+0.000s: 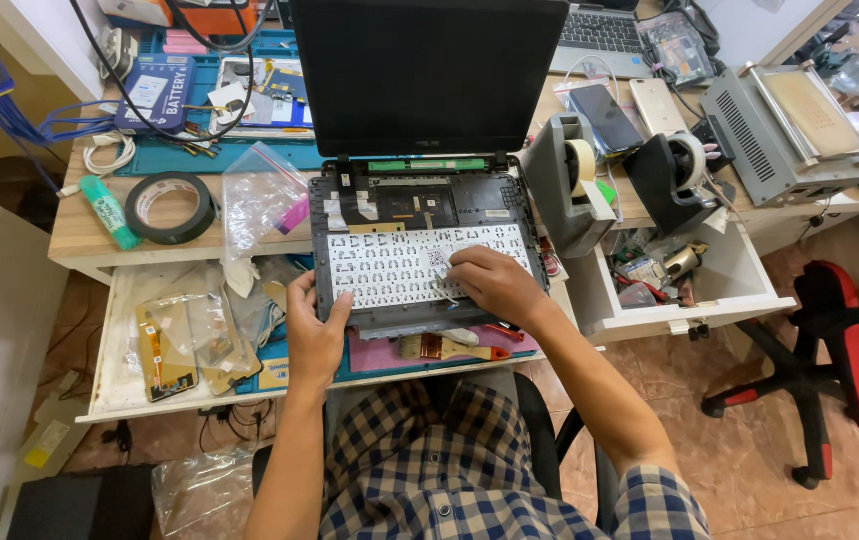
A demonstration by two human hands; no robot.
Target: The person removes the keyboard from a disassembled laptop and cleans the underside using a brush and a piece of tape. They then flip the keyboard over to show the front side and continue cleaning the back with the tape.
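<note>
An opened black laptop [427, 70] stands on the desk with its dark screen upright. Its top cover lies flipped over, showing the white back of the keyboard [389, 268] and black tape strips. My left hand [314, 335] grips the near left corner of that cover. My right hand [494, 285] rests on the white keyboard back at the right, fingertips pinching something small and pale; what it is I cannot tell. A brush with a wooden handle [449, 349] lies just in front of the laptop.
A black tape roll [171, 207], a green marker [107, 211] and a clear plastic bag [261, 200] lie at left. Two tape dispensers [574, 180] stand at right. Open drawers [684, 300] flank me. A red-and-black chair [829, 360] stands at right.
</note>
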